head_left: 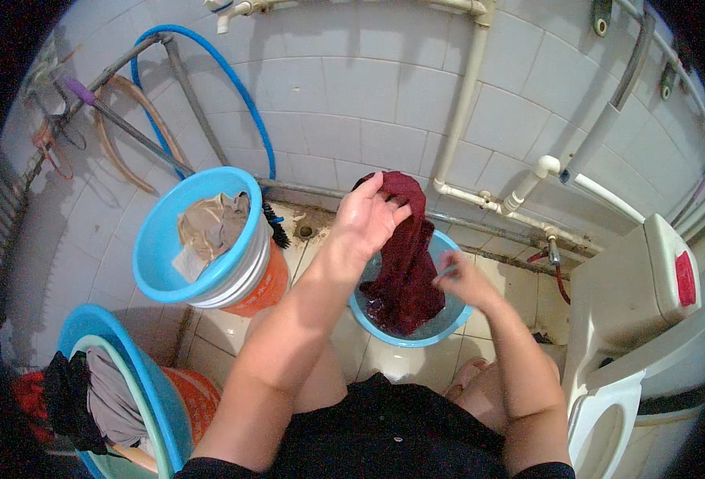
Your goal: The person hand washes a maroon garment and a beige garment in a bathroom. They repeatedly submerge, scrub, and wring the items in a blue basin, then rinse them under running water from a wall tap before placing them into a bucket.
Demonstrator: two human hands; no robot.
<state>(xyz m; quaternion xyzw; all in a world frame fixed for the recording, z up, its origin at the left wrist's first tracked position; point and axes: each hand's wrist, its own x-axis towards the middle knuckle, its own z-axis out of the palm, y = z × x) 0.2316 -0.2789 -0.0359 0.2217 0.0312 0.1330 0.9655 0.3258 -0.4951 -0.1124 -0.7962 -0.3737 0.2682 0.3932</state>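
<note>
A wet dark maroon cloth (407,263), its kind of garment unclear, hangs from my raised left hand (371,214) down into a light-blue basin (415,343). My left hand holds up its top end, the palm turned up and the fingertips partly hidden in the folds. Water shows in the basin around the lower part of the cloth. Close by the cloth's right side, over the basin's right rim, is my right hand (466,281). Its fingers are blurred, so I cannot make out whether they grip the cloth.
At the left a blue basin (151,281) with beige cloth sits on a bucket (260,279). Nearer stand more basins (97,319) with grey and black clothes. A toilet (620,295) is at the right. Pipes (462,104) and a blue hose (248,96) run along the tiled wall.
</note>
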